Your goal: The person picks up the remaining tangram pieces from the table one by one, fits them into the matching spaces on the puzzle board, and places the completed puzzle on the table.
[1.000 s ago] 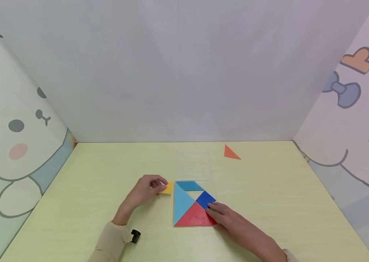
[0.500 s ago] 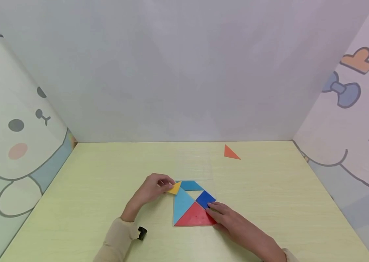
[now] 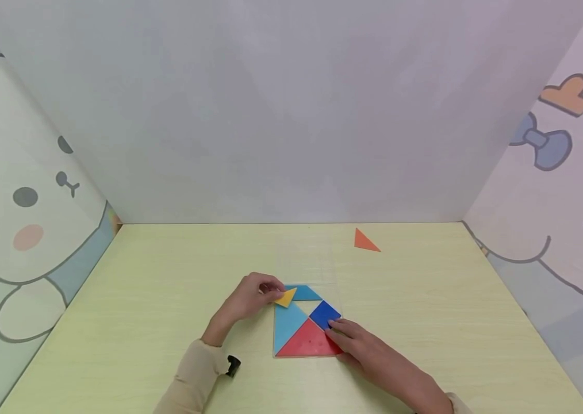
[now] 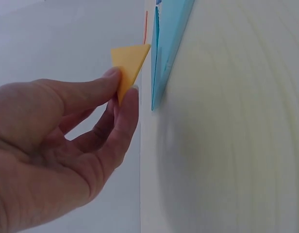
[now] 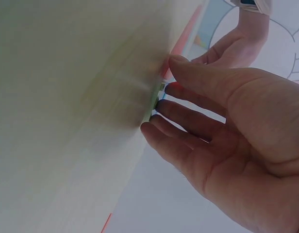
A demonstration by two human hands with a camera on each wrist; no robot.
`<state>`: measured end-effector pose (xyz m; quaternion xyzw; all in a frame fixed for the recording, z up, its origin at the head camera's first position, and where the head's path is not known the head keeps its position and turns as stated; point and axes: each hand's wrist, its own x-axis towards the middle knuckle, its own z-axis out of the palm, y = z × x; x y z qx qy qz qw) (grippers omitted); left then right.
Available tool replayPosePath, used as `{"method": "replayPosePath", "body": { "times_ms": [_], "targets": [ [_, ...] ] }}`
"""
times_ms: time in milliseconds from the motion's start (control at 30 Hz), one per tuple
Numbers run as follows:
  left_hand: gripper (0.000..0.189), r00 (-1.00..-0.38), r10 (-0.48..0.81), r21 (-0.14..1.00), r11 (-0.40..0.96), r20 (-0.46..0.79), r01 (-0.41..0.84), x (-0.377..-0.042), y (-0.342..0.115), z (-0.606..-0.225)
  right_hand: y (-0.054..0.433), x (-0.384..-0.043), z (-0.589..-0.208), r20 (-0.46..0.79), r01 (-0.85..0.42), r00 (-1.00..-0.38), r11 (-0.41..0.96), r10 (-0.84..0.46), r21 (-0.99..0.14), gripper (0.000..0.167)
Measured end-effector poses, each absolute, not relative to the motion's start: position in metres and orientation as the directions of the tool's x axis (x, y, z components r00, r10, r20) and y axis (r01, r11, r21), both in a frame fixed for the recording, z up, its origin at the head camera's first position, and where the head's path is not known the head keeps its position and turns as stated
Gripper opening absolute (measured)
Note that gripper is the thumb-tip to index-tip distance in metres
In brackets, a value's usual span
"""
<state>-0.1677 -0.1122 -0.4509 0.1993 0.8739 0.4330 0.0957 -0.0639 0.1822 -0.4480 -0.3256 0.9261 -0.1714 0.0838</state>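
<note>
My left hand (image 3: 250, 298) pinches a small yellow triangle tangram piece (image 3: 287, 297) between thumb and fingertips. In the left wrist view the yellow triangle (image 4: 130, 60) stands raised and tilted beside a light blue edge. From the head it overlaps the light blue large triangle (image 3: 285, 326) and the blue parallelogram (image 3: 308, 294). The fingers of my right hand (image 3: 369, 351) lie extended over the right corner of the red large triangle (image 3: 308, 342) and the edge of the dark blue square (image 3: 325, 314). A table-coloured triangular gap shows between parallelogram, light blue triangle and square.
A clear, see-through frame or lid (image 3: 306, 259) extends behind the pieces. An orange triangle (image 3: 365, 241) lies at the back right of the pale wooden table (image 3: 157, 276). Under the left sleeve (image 3: 193, 376) a black wrist-worn device (image 3: 233, 366) shows. Printed cloth walls surround the table.
My left hand has moved right with the yellow triangle, from beside the light blue triangle to over its top corner and the parallelogram; the piece has turned slightly. My right hand has stayed put.
</note>
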Motion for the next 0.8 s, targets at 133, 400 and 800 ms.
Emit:
{"method": "replayPosePath", "body": {
  "times_ms": [133,400,800],
  "targets": [
    [0.008,-0.901,0.433,0.797,0.547,-0.006,0.258,-0.169,-0.108,-0.451,0.182,-0.064,-0.448,-0.039,-0.575,-0.775,0.729,-0.631,-0.372,0.049],
    [0.008,-0.890,0.456,0.795,0.544,-0.012,0.268,-0.173,-0.103,-0.451,0.182,-0.064,-0.448,-0.052,-0.564,-0.781,0.738,-0.623,-0.372,0.049],
    [0.009,-0.844,0.536,0.791,0.515,0.003,0.330,-0.180,-0.095,-0.449,0.182,-0.064,-0.448,-0.048,-0.567,-0.777,0.732,-0.627,-0.378,0.049]
  ]
}}
